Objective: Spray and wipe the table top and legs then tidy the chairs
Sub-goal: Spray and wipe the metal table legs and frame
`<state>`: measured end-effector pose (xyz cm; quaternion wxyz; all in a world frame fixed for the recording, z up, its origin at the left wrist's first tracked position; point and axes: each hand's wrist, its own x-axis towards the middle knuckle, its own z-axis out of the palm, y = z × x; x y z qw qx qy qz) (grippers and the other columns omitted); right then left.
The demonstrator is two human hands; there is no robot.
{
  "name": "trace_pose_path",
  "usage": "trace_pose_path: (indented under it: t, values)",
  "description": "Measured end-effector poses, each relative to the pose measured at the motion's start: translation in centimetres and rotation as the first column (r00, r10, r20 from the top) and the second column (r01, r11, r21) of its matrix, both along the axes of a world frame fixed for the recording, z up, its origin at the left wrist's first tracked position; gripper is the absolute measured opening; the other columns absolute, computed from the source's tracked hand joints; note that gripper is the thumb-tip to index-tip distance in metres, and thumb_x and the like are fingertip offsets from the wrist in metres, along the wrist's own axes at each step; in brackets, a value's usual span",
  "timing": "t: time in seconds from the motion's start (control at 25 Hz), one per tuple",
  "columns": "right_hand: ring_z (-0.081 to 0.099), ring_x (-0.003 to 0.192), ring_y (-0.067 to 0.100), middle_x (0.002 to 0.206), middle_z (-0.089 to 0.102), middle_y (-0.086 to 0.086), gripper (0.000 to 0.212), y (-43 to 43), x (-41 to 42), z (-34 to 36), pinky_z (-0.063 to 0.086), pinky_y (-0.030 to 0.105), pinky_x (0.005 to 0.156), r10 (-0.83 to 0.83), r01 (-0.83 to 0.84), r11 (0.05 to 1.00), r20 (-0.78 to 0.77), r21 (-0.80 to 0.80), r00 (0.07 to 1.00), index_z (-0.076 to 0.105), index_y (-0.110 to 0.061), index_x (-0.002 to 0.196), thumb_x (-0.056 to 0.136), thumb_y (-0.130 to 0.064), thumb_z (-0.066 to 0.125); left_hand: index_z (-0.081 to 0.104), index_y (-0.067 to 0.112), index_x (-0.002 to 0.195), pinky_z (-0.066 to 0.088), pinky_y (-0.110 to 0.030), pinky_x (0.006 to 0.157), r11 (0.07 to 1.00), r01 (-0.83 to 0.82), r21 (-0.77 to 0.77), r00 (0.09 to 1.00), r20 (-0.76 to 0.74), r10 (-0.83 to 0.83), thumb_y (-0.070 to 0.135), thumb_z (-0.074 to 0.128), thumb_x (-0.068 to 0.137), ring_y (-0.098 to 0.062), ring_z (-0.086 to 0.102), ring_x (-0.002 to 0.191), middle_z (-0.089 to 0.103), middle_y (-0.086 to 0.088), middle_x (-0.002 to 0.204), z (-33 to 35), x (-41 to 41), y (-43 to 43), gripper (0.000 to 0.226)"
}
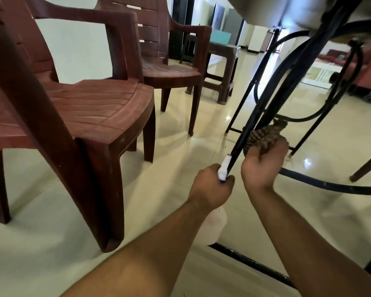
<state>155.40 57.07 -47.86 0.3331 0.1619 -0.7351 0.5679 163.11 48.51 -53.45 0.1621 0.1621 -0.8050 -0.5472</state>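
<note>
Fingers [282,145] of the right hand [263,166] are clutching a bunched brown striped cloth [258,137] against a black metal table leg [255,123]; the left hand [210,187] is gripping a white spray bottle [224,167] alongside.

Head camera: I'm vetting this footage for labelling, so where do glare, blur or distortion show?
Head view: bright glare spots sit on the glossy floor; head view: the cloth in the right hand looks smeared; head view: the wide lens tilts and stretches the near chair at the left edge.
</note>
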Motion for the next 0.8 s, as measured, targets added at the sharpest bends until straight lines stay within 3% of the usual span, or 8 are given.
trace_pose_path:
  t: [0.12, 0.24, 0.32, 0.4, 0.56, 0.68, 0.72, 0.8]
  values:
    - [0.039, 0.104, 0.012, 0.109, 0.043, 0.012, 0.027, -0.3, 1.1, 4.5, 0.029, 0.014, 0.099, -0.097, 0.101, 0.995, -0.357, -0.007, 0.929, 0.05, 0.011, 0.106, 0.079, 0.015, 0.047, 0.059, 0.013, 0.086, 0.062, -0.053, 0.068, 1.0, 0.007, 0.018, 0.998, -0.059, -0.006, 0.034, 0.057, 0.086, -0.032, 0.069, 0.072, 0.067, -0.009, 0.078, 1.7, -0.5, 0.0, 0.021]
    - [0.047, 0.117, 0.034, 0.122, 0.05, 0.027, 0.037, -0.1, 1.1, 5.8, 0.037, 0.037, 0.105, -0.061, 0.201, 0.951, -0.493, 0.234, 0.868, 0.056, 0.011, 0.116, 0.079, 0.01, 0.048, 0.053, 0.017, 0.078, 0.062, -0.054, 0.068, 0.999, -0.021, 0.041, 0.997, -0.07, 0.024, 0.034, 0.058, 0.087, -0.035, 0.069, 0.07, 0.064, -0.009, 0.074, 2.1, -0.6, -0.1, 0.02]
    - [0.044, 0.125, 0.042, 0.135, 0.049, 0.023, 0.053, 0.9, 0.6, 2.7, 0.042, 0.051, 0.103, 0.035, 0.294, 0.698, -0.441, 0.653, 0.897, 0.059, -0.001, 0.129, 0.078, 0.01, 0.052, 0.054, 0.021, 0.077, 0.062, -0.053, 0.067, 0.998, -0.034, 0.05, 0.998, -0.056, 0.037, 0.037, 0.058, 0.085, -0.033, 0.07, 0.07, 0.064, -0.006, 0.074, 1.4, -0.5, -0.4, 0.019]
    - [0.043, 0.126, 0.038, 0.139, 0.05, 0.017, 0.06, 2.2, 0.1, 0.1, 0.049, 0.055, 0.096, 0.115, 0.191, 0.528, -0.293, 0.827, 0.949, 0.061, -0.009, 0.131, 0.076, 0.014, 0.056, 0.059, 0.021, 0.083, 0.063, -0.053, 0.066, 0.997, -0.047, 0.057, 0.998, -0.039, 0.05, 0.042, 0.057, 0.081, -0.033, 0.069, 0.072, 0.067, -0.005, 0.077, 0.5, 0.0, -0.6, 0.021]
    - [0.05, 0.119, 0.037, 0.129, 0.052, 0.023, 0.039, 1.1, 1.0, 6.0, 0.047, 0.048, 0.1, 0.078, 0.167, 0.865, -0.456, 0.472, 0.886, 0.057, -0.001, 0.133, 0.097, -0.004, 0.043, 0.052, 0.022, 0.073, 0.062, -0.051, 0.066, 0.997, -0.076, 0.031, 0.997, -0.021, 0.077, 0.039, 0.059, 0.084, -0.033, 0.069, 0.067, 0.064, -0.004, 0.071, -0.9, 0.3, -1.2, 0.022]
    - [0.056, 0.113, 0.032, 0.12, 0.059, 0.018, 0.026, 0.4, 1.1, 8.5, 0.047, 0.037, 0.098, 0.088, 0.09, 0.95, -0.533, 0.298, 0.842, 0.059, 0.007, 0.121, 0.103, -0.005, 0.046, 0.047, 0.02, 0.067, 0.06, -0.052, 0.066, 0.99, -0.132, 0.052, 0.99, -0.04, 0.134, 0.038, 0.059, 0.082, -0.03, 0.063, 0.061, 0.057, -0.003, 0.064, -0.4, -0.2, -1.5, 0.026]
    - [0.058, 0.111, 0.032, 0.116, 0.062, 0.018, 0.02, 0.4, 0.8, 7.3, 0.047, 0.039, 0.097, 0.194, 0.048, 0.906, -0.514, 0.42, 0.836, 0.061, 0.006, 0.115, 0.099, 0.002, 0.048, 0.047, 0.018, 0.067, 0.06, -0.053, 0.065, 0.985, -0.158, 0.072, 0.986, -0.048, 0.162, 0.039, 0.058, 0.08, -0.031, 0.063, 0.06, 0.057, -0.005, 0.063, -0.3, -0.3, -1.7, 0.027]
    - [0.044, 0.134, 0.037, 0.136, 0.057, 0.021, 0.04, 1.2, 0.3, 2.0, 0.036, 0.054, 0.113, 0.186, 0.283, 0.611, -0.482, 0.739, 0.857, 0.062, 0.003, 0.124, 0.084, 0.01, 0.057, 0.05, 0.016, 0.071, 0.061, -0.053, 0.064, 0.974, -0.202, 0.098, 0.976, -0.067, 0.209, 0.04, 0.058, 0.078, -0.034, 0.067, 0.063, 0.06, -0.008, 0.066, -0.2, -0.4, -1.8, 0.027]
